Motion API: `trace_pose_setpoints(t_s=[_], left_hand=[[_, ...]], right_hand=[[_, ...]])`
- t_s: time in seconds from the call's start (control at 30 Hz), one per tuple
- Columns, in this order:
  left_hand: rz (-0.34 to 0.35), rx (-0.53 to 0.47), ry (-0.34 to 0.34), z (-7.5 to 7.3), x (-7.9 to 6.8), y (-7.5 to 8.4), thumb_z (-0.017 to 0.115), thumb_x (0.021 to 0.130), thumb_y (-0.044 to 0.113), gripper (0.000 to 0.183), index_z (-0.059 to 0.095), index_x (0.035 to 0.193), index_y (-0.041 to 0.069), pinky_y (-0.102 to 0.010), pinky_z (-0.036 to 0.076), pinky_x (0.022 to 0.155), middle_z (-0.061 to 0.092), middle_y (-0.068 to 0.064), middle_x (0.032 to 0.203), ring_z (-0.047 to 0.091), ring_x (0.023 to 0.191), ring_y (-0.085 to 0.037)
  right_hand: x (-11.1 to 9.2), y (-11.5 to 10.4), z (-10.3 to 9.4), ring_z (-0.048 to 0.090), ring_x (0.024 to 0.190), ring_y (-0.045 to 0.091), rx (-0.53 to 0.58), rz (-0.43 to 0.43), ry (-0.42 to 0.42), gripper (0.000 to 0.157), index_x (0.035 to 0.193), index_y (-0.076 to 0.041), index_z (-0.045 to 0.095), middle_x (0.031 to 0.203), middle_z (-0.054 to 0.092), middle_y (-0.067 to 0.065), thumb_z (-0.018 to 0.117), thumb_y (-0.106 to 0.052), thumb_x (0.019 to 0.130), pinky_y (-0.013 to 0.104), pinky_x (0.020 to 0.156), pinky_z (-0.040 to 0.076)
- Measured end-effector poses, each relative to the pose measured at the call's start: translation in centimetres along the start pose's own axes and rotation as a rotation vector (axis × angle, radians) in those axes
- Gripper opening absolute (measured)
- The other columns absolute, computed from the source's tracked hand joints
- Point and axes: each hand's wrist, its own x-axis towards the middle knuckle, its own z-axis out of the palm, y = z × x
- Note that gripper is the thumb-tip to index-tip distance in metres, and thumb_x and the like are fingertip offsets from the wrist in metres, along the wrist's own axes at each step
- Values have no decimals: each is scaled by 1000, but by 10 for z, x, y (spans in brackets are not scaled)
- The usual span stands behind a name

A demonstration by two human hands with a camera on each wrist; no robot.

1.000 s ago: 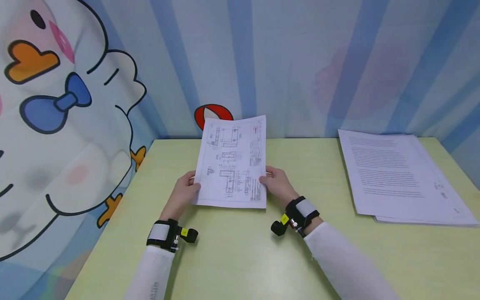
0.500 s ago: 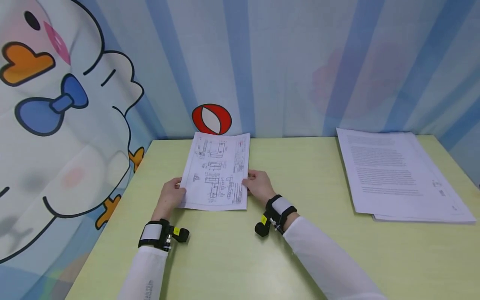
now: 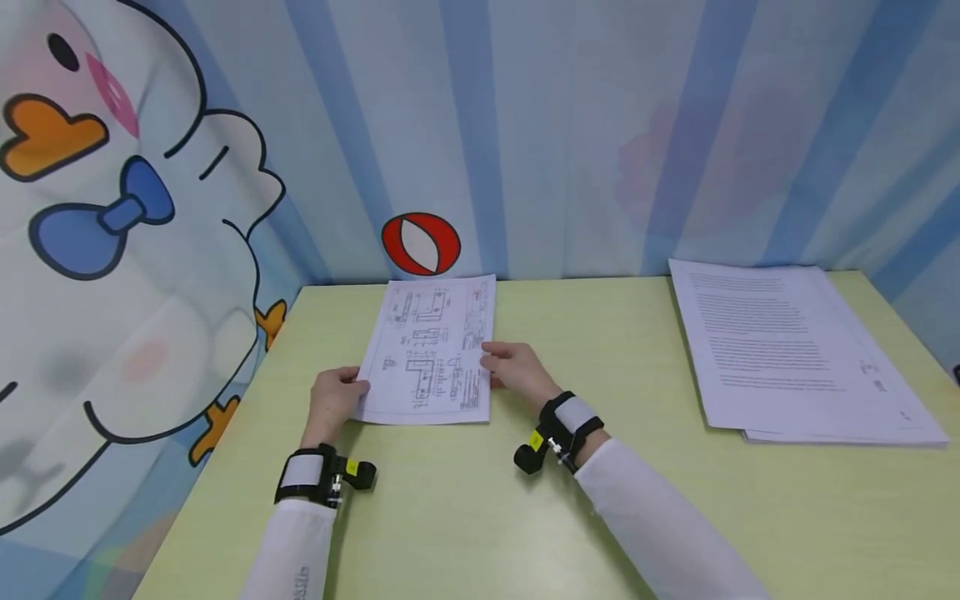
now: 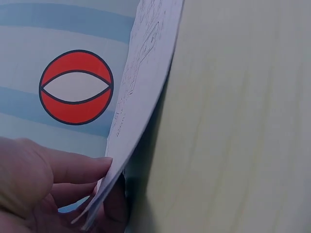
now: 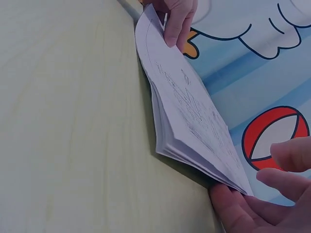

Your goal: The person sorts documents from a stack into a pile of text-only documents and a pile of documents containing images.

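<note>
A thin stack of paper sheets (image 3: pixel 431 350), its top sheet printed with technical line drawings, lies at the back left of the table. My left hand (image 3: pixel 333 404) pinches its left edge. The left wrist view shows that thumb on top of the sheets (image 4: pixel 138 92) and fingers underneath. At the opposite edge is my right hand (image 3: pixel 521 373). In the right wrist view, its thumb and a finger stand off the top sheet, while other fingers (image 5: pixel 233 208) lie under the edge. The near edge of the stack (image 5: pixel 187 111) fans slightly apart above the table.
A larger pile of printed pages (image 3: pixel 772 342) lies on the right of the pale yellow-green table (image 3: pixel 600 350), its sheets unevenly aligned. A striped blue cloth (image 3: pixel 570 142) with cartoon figures hangs behind the table and along its left.
The drawing sheets went down from a tilted, raised position to the table and slightly left, both hands with them. My right thumb has come away from the top sheet.
</note>
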Motion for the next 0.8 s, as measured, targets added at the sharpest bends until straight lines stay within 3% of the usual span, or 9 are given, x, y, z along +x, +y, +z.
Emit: trace_pose_setpoints(t_s=[0.27, 0.43, 0.53, 0.63, 0.8], left_hand=[[-6, -12, 44, -5, 4, -5, 51, 89, 13, 40, 49, 127, -2, -40, 45, 82, 52, -21, 119, 48, 100, -30], [91, 24, 137, 10, 37, -33, 47, 93, 30, 41, 50, 130, 12, -42, 44, 81, 53, -13, 120, 49, 100, -26], [183, 27, 202, 27, 56, -41, 45, 93, 39, 37, 55, 124, 21, -35, 44, 75, 56, -3, 114, 52, 94, -18], [280, 31, 200, 41, 54, -25, 45, 94, 40, 34, 57, 120, 24, -28, 44, 67, 57, 1, 111, 51, 90, -14], [395, 15, 69, 51, -3, 41, 47, 94, 28, 30, 58, 119, 15, -32, 45, 72, 56, -7, 114, 50, 96, -20]], right_hand=[[0, -4, 5, 54, 102, 17, -68, 11, -71, 40, 129, -12, 50, 132, 49, 3, 51, -25, 92, 33, 85, 47], [-7, -4, -7, 51, 107, 17, -139, 4, -96, 40, 130, -16, 50, 131, 50, 1, 51, -29, 92, 34, 84, 47], [-17, -7, -23, 48, 111, 17, -187, -31, -128, 41, 131, -17, 49, 132, 49, 1, 50, -31, 92, 36, 86, 47], [-27, -13, -44, 47, 113, 17, -218, -84, -149, 42, 132, -16, 48, 133, 48, 3, 49, -34, 93, 38, 89, 46], [-50, -17, -88, 46, 116, 19, -293, -219, -136, 45, 134, -15, 45, 134, 48, 8, 46, -38, 95, 43, 93, 43]])
